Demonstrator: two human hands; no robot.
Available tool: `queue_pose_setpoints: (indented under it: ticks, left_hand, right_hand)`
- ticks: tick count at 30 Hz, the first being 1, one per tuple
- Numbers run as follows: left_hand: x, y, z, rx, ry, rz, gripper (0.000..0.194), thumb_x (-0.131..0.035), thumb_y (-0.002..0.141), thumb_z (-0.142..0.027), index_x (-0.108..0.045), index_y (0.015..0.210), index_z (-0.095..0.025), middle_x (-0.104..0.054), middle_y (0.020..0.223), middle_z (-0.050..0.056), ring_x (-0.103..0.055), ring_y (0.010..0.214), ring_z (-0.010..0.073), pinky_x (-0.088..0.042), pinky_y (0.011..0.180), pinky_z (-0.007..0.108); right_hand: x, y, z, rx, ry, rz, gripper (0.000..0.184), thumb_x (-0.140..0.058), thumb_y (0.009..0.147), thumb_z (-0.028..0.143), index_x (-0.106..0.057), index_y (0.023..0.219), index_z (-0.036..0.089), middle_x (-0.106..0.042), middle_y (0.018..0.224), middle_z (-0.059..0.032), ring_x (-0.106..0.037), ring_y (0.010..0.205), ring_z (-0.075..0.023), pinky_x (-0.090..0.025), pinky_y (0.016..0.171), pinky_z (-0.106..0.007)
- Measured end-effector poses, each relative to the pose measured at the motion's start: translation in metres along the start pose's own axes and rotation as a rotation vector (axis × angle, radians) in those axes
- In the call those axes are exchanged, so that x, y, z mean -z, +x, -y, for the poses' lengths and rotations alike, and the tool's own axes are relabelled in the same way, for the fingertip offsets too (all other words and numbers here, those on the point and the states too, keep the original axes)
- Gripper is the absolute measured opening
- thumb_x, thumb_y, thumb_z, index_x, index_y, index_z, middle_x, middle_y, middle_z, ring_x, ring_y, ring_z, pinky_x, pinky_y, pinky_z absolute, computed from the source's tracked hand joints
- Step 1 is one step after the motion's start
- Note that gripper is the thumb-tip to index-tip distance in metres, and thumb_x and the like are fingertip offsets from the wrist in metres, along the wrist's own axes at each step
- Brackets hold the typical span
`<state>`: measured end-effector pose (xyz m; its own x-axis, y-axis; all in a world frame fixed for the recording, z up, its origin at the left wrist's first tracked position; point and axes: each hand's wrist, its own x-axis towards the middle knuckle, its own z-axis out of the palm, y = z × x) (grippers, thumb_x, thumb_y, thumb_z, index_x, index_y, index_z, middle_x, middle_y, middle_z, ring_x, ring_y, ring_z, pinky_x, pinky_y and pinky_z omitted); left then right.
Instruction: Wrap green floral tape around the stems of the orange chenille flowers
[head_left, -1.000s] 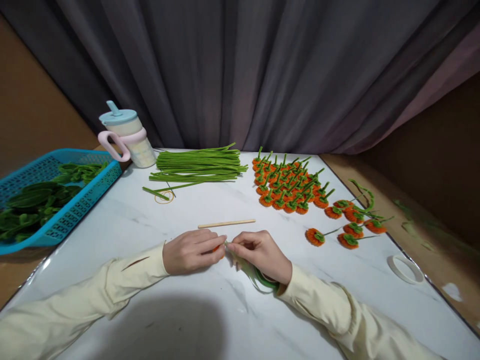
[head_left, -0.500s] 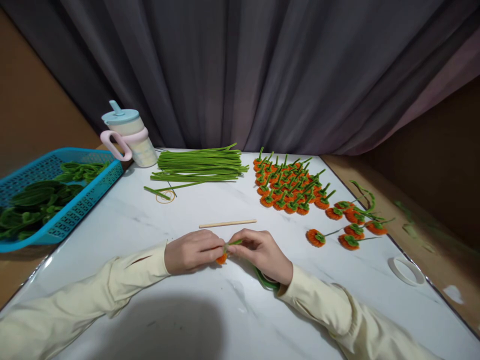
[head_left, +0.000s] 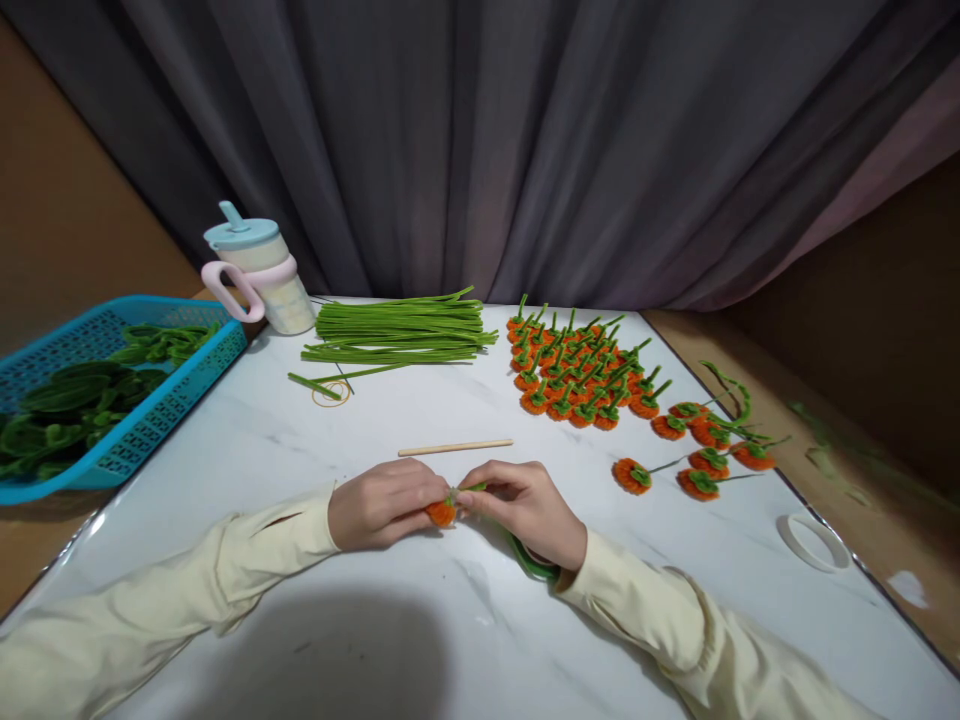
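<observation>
My left hand (head_left: 386,505) is closed around a small orange pipe-cleaner pumpkin (head_left: 441,514), whose lower part shows below the fingertips. Thumb and forefinger of my right hand (head_left: 521,505) pinch the green stem (head_left: 478,487) at the pumpkin's top. The fingertips of both hands almost meet there, and a pale bit between them is too small to make out. Under my right palm lies a green ring-shaped roll (head_left: 534,562), mostly hidden. A thin wooden stick (head_left: 456,447) rests on the table just beyond both hands.
Green pipe cleaners (head_left: 397,330) lie bundled at the back. Rows of orange pumpkins (head_left: 574,375) with green stems stand to their right, with several loose ones (head_left: 699,484) nearer. A white tape roll (head_left: 813,542) is at right. A tumbler (head_left: 259,275) and blue basket (head_left: 161,425) of green leaves stand left.
My left fingers have shifted slightly on the pumpkin, so more of its orange side shows. My right hand stays nearly in place, still pinching the stem.
</observation>
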<state>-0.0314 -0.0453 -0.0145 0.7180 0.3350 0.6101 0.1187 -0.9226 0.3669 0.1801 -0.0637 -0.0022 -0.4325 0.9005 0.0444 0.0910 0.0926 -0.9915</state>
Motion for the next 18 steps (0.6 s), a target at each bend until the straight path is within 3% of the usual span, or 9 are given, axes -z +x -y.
queue_pose_setpoints:
  ticks: [9, 18]
  left_hand:
    - [-0.0014, -0.0006, -0.0027, 0.028, -0.090, -0.004, 0.022, -0.053, 0.087, -0.012, -0.055, 0.109, -0.012, -0.068, 0.085, 0.012, -0.062, 0.080, 0.0182, -0.052, 0.072, 0.030]
    - [-0.0010, -0.0005, -0.0020, 0.016, -0.142, 0.003, 0.026, -0.057, 0.084, -0.010, -0.055, 0.111, -0.013, -0.067, 0.084, 0.012, -0.061, 0.079, 0.0185, -0.052, 0.071, 0.031]
  right_hand:
    - [-0.0029, 0.0005, -0.0044, -0.007, 0.128, 0.009, 0.030, -0.070, 0.074, 0.043, -0.061, 0.084, 0.016, -0.067, 0.067, -0.0024, -0.064, 0.060, -0.0143, -0.054, 0.061, -0.025]
    - [0.0001, 0.0011, -0.0019, 0.087, -0.103, 0.031, 0.023, -0.063, 0.081, 0.040, -0.066, 0.086, 0.017, -0.068, 0.076, -0.0039, -0.062, 0.069, -0.0145, -0.050, 0.067, -0.025]
